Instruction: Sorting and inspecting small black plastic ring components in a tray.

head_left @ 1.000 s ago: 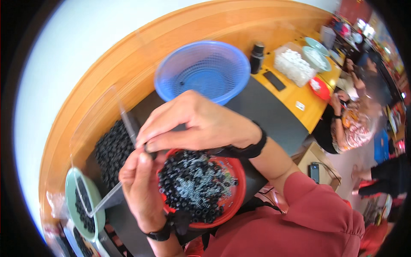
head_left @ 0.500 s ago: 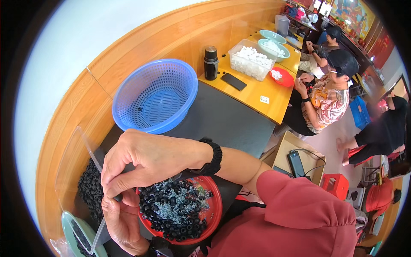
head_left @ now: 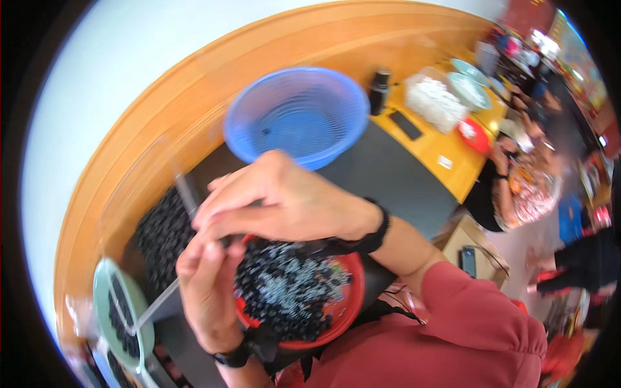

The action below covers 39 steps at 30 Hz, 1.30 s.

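My right hand (head_left: 265,202) reaches across from the right, a black band on its wrist. Its fingers are pinched together against the fingertips of my left hand (head_left: 210,284), which comes up from below, also closed. Between the fingertips sits a small black part (head_left: 226,242), mostly hidden and blurred. Right under my hands is a red bowl (head_left: 352,313) heaped with small black ring-like parts (head_left: 310,326) and many small pale, clear-looking pieces (head_left: 284,281). Left of my hands, a clear plastic box (head_left: 158,304) holds a pile of similar black parts (head_left: 162,233).
A blue plastic basket (head_left: 297,139) stands beyond my hands on the dark table (head_left: 401,168). A pale green basin (head_left: 149,343) with black parts is at lower left. A black flask (head_left: 378,90) and phone (head_left: 405,125) rest on the yellow table (head_left: 453,178); people sit at right.
The view has swung, so the basket, bowl and tables appear farther right, and the picture is more blurred. My hands remain pinched together over the left side of the bowl.
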Available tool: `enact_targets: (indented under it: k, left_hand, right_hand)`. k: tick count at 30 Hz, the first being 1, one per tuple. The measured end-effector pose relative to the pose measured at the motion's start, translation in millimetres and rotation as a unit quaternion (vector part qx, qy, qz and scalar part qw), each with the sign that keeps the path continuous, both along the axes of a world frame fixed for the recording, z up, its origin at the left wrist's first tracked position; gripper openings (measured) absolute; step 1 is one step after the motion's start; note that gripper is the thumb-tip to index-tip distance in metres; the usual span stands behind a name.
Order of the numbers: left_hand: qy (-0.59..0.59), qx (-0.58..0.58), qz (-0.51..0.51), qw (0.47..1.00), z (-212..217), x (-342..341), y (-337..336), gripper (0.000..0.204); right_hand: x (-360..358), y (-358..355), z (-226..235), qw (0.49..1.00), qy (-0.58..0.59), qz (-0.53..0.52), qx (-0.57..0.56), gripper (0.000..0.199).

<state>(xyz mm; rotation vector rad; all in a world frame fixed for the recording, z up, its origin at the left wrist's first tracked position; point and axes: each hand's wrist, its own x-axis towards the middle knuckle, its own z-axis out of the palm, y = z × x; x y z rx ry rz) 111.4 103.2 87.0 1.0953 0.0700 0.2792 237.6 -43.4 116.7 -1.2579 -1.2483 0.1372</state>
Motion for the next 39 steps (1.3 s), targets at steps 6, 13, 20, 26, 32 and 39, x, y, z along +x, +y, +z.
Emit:
enact_targets:
  k: [6,13,20,26,32,39]
  left_hand:
    - [-0.033,0.179,0.161,0.970,7.7,1.1,-11.5,0.021]
    - [-0.015,-0.116,-0.043,0.992,0.6,7.8,0.3,0.021]
    - [-0.046,-0.109,-0.004,0.993,6.8,9.6,-6.6,0.019]
    - [-0.049,-0.058,0.026,0.997,6.3,6.7,-3.5,0.018]
    - [-0.059,-0.039,0.051,0.996,5.7,8.0,-6.7,0.018]
    - [-0.074,-0.040,0.018,0.996,-5.2,5.1,-1.4,0.024]
  right_hand:
    - [-5.7,14.3,-9.4,0.998,-0.014,-0.058,0.000,0.013]
    - [2.5,7.8,-1.7,0.995,0.089,0.025,-0.049,0.015]
    - [10.9,0.9,-3.2,0.992,-0.124,-0.012,-0.020,0.026]
    - [-6.6,7.2,-2.6,0.928,-0.335,-0.160,-0.023,0.053]
    - [-14.3,16.6,-9.0,0.883,-0.391,-0.259,-0.019,0.054]
    - [-18.3,17.4,-7.4,0.861,-0.418,-0.289,-0.019,0.044]
